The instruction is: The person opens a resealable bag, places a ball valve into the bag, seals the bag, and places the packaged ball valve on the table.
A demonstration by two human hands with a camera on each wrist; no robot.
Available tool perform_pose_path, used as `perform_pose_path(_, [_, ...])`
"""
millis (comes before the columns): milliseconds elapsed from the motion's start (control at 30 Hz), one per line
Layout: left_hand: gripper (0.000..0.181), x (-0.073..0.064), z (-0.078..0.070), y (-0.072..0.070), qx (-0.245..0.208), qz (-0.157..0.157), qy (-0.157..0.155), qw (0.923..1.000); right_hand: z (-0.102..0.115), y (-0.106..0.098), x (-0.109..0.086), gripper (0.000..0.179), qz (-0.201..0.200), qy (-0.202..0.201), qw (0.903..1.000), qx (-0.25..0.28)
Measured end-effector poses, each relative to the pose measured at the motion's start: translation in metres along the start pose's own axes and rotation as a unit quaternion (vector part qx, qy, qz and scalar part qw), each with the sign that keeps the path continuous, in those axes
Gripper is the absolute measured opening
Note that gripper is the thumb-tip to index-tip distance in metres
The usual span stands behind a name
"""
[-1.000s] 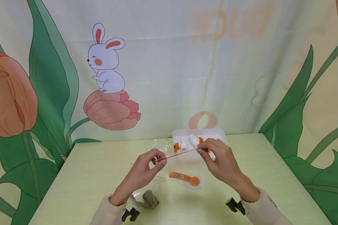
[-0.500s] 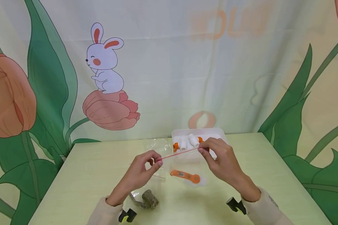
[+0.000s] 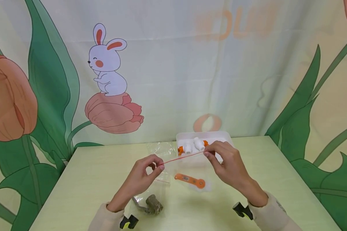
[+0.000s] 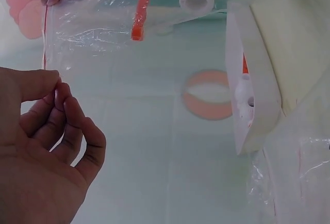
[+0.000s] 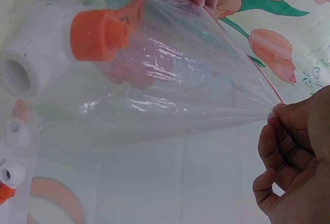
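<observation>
Between both hands hangs a clear zip bag (image 4: 87, 33), its red seal line stretched taut and sloping up to the right in the head view. My left hand (image 3: 144, 173) pinches the seal near one end between thumb and fingers. At the other end my right hand (image 3: 226, 163) pinches the bag's corner, seen gathered in the right wrist view. Low in the bag lies a white plastic valve (image 5: 41, 33) with an orange handle (image 3: 190, 180).
Behind the hands stands a white tray (image 3: 228, 138) with several white and orange valves (image 3: 199, 144). Another clear bag (image 3: 162, 147) lies left of it. Near the left wrist is a grey-brown piece (image 3: 154, 204) in clear plastic. A printed curtain (image 3: 167, 80) hangs behind the table.
My left hand has moved a little to the left along the red seal, so a longer stretch shows between the hands. The right hand stays almost still.
</observation>
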State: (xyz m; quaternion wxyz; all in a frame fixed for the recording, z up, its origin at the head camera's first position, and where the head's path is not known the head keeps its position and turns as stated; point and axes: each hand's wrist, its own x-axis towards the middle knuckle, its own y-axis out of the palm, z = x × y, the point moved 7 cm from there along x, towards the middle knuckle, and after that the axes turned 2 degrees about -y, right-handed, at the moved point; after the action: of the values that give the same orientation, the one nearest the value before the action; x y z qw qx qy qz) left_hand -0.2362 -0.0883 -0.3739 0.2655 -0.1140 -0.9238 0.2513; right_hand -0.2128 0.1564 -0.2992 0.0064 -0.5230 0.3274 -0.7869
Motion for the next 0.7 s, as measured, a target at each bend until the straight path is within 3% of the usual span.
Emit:
perform_pose_path(333, [0.006,-0.003,-0.003,0.0,-0.028,-0.001,-0.005,0.9996,-0.005,-0.001,-0.007,0.011,0.01,0.013,0.9999,-0.002])
perform_pose_path(567, [0.006,-0.005,-0.006,0.003,-0.029,0.013,-0.029,0.9991,-0.009,-0.002,-0.016,0.014,0.019,0.02,0.9994,-0.019])
perform_pose_path(700, [0.007,-0.008,-0.007,0.006,-0.029,0.016,-0.027,0.9991,-0.01,-0.002,-0.022,0.016,0.023,0.021,0.9992,-0.027])
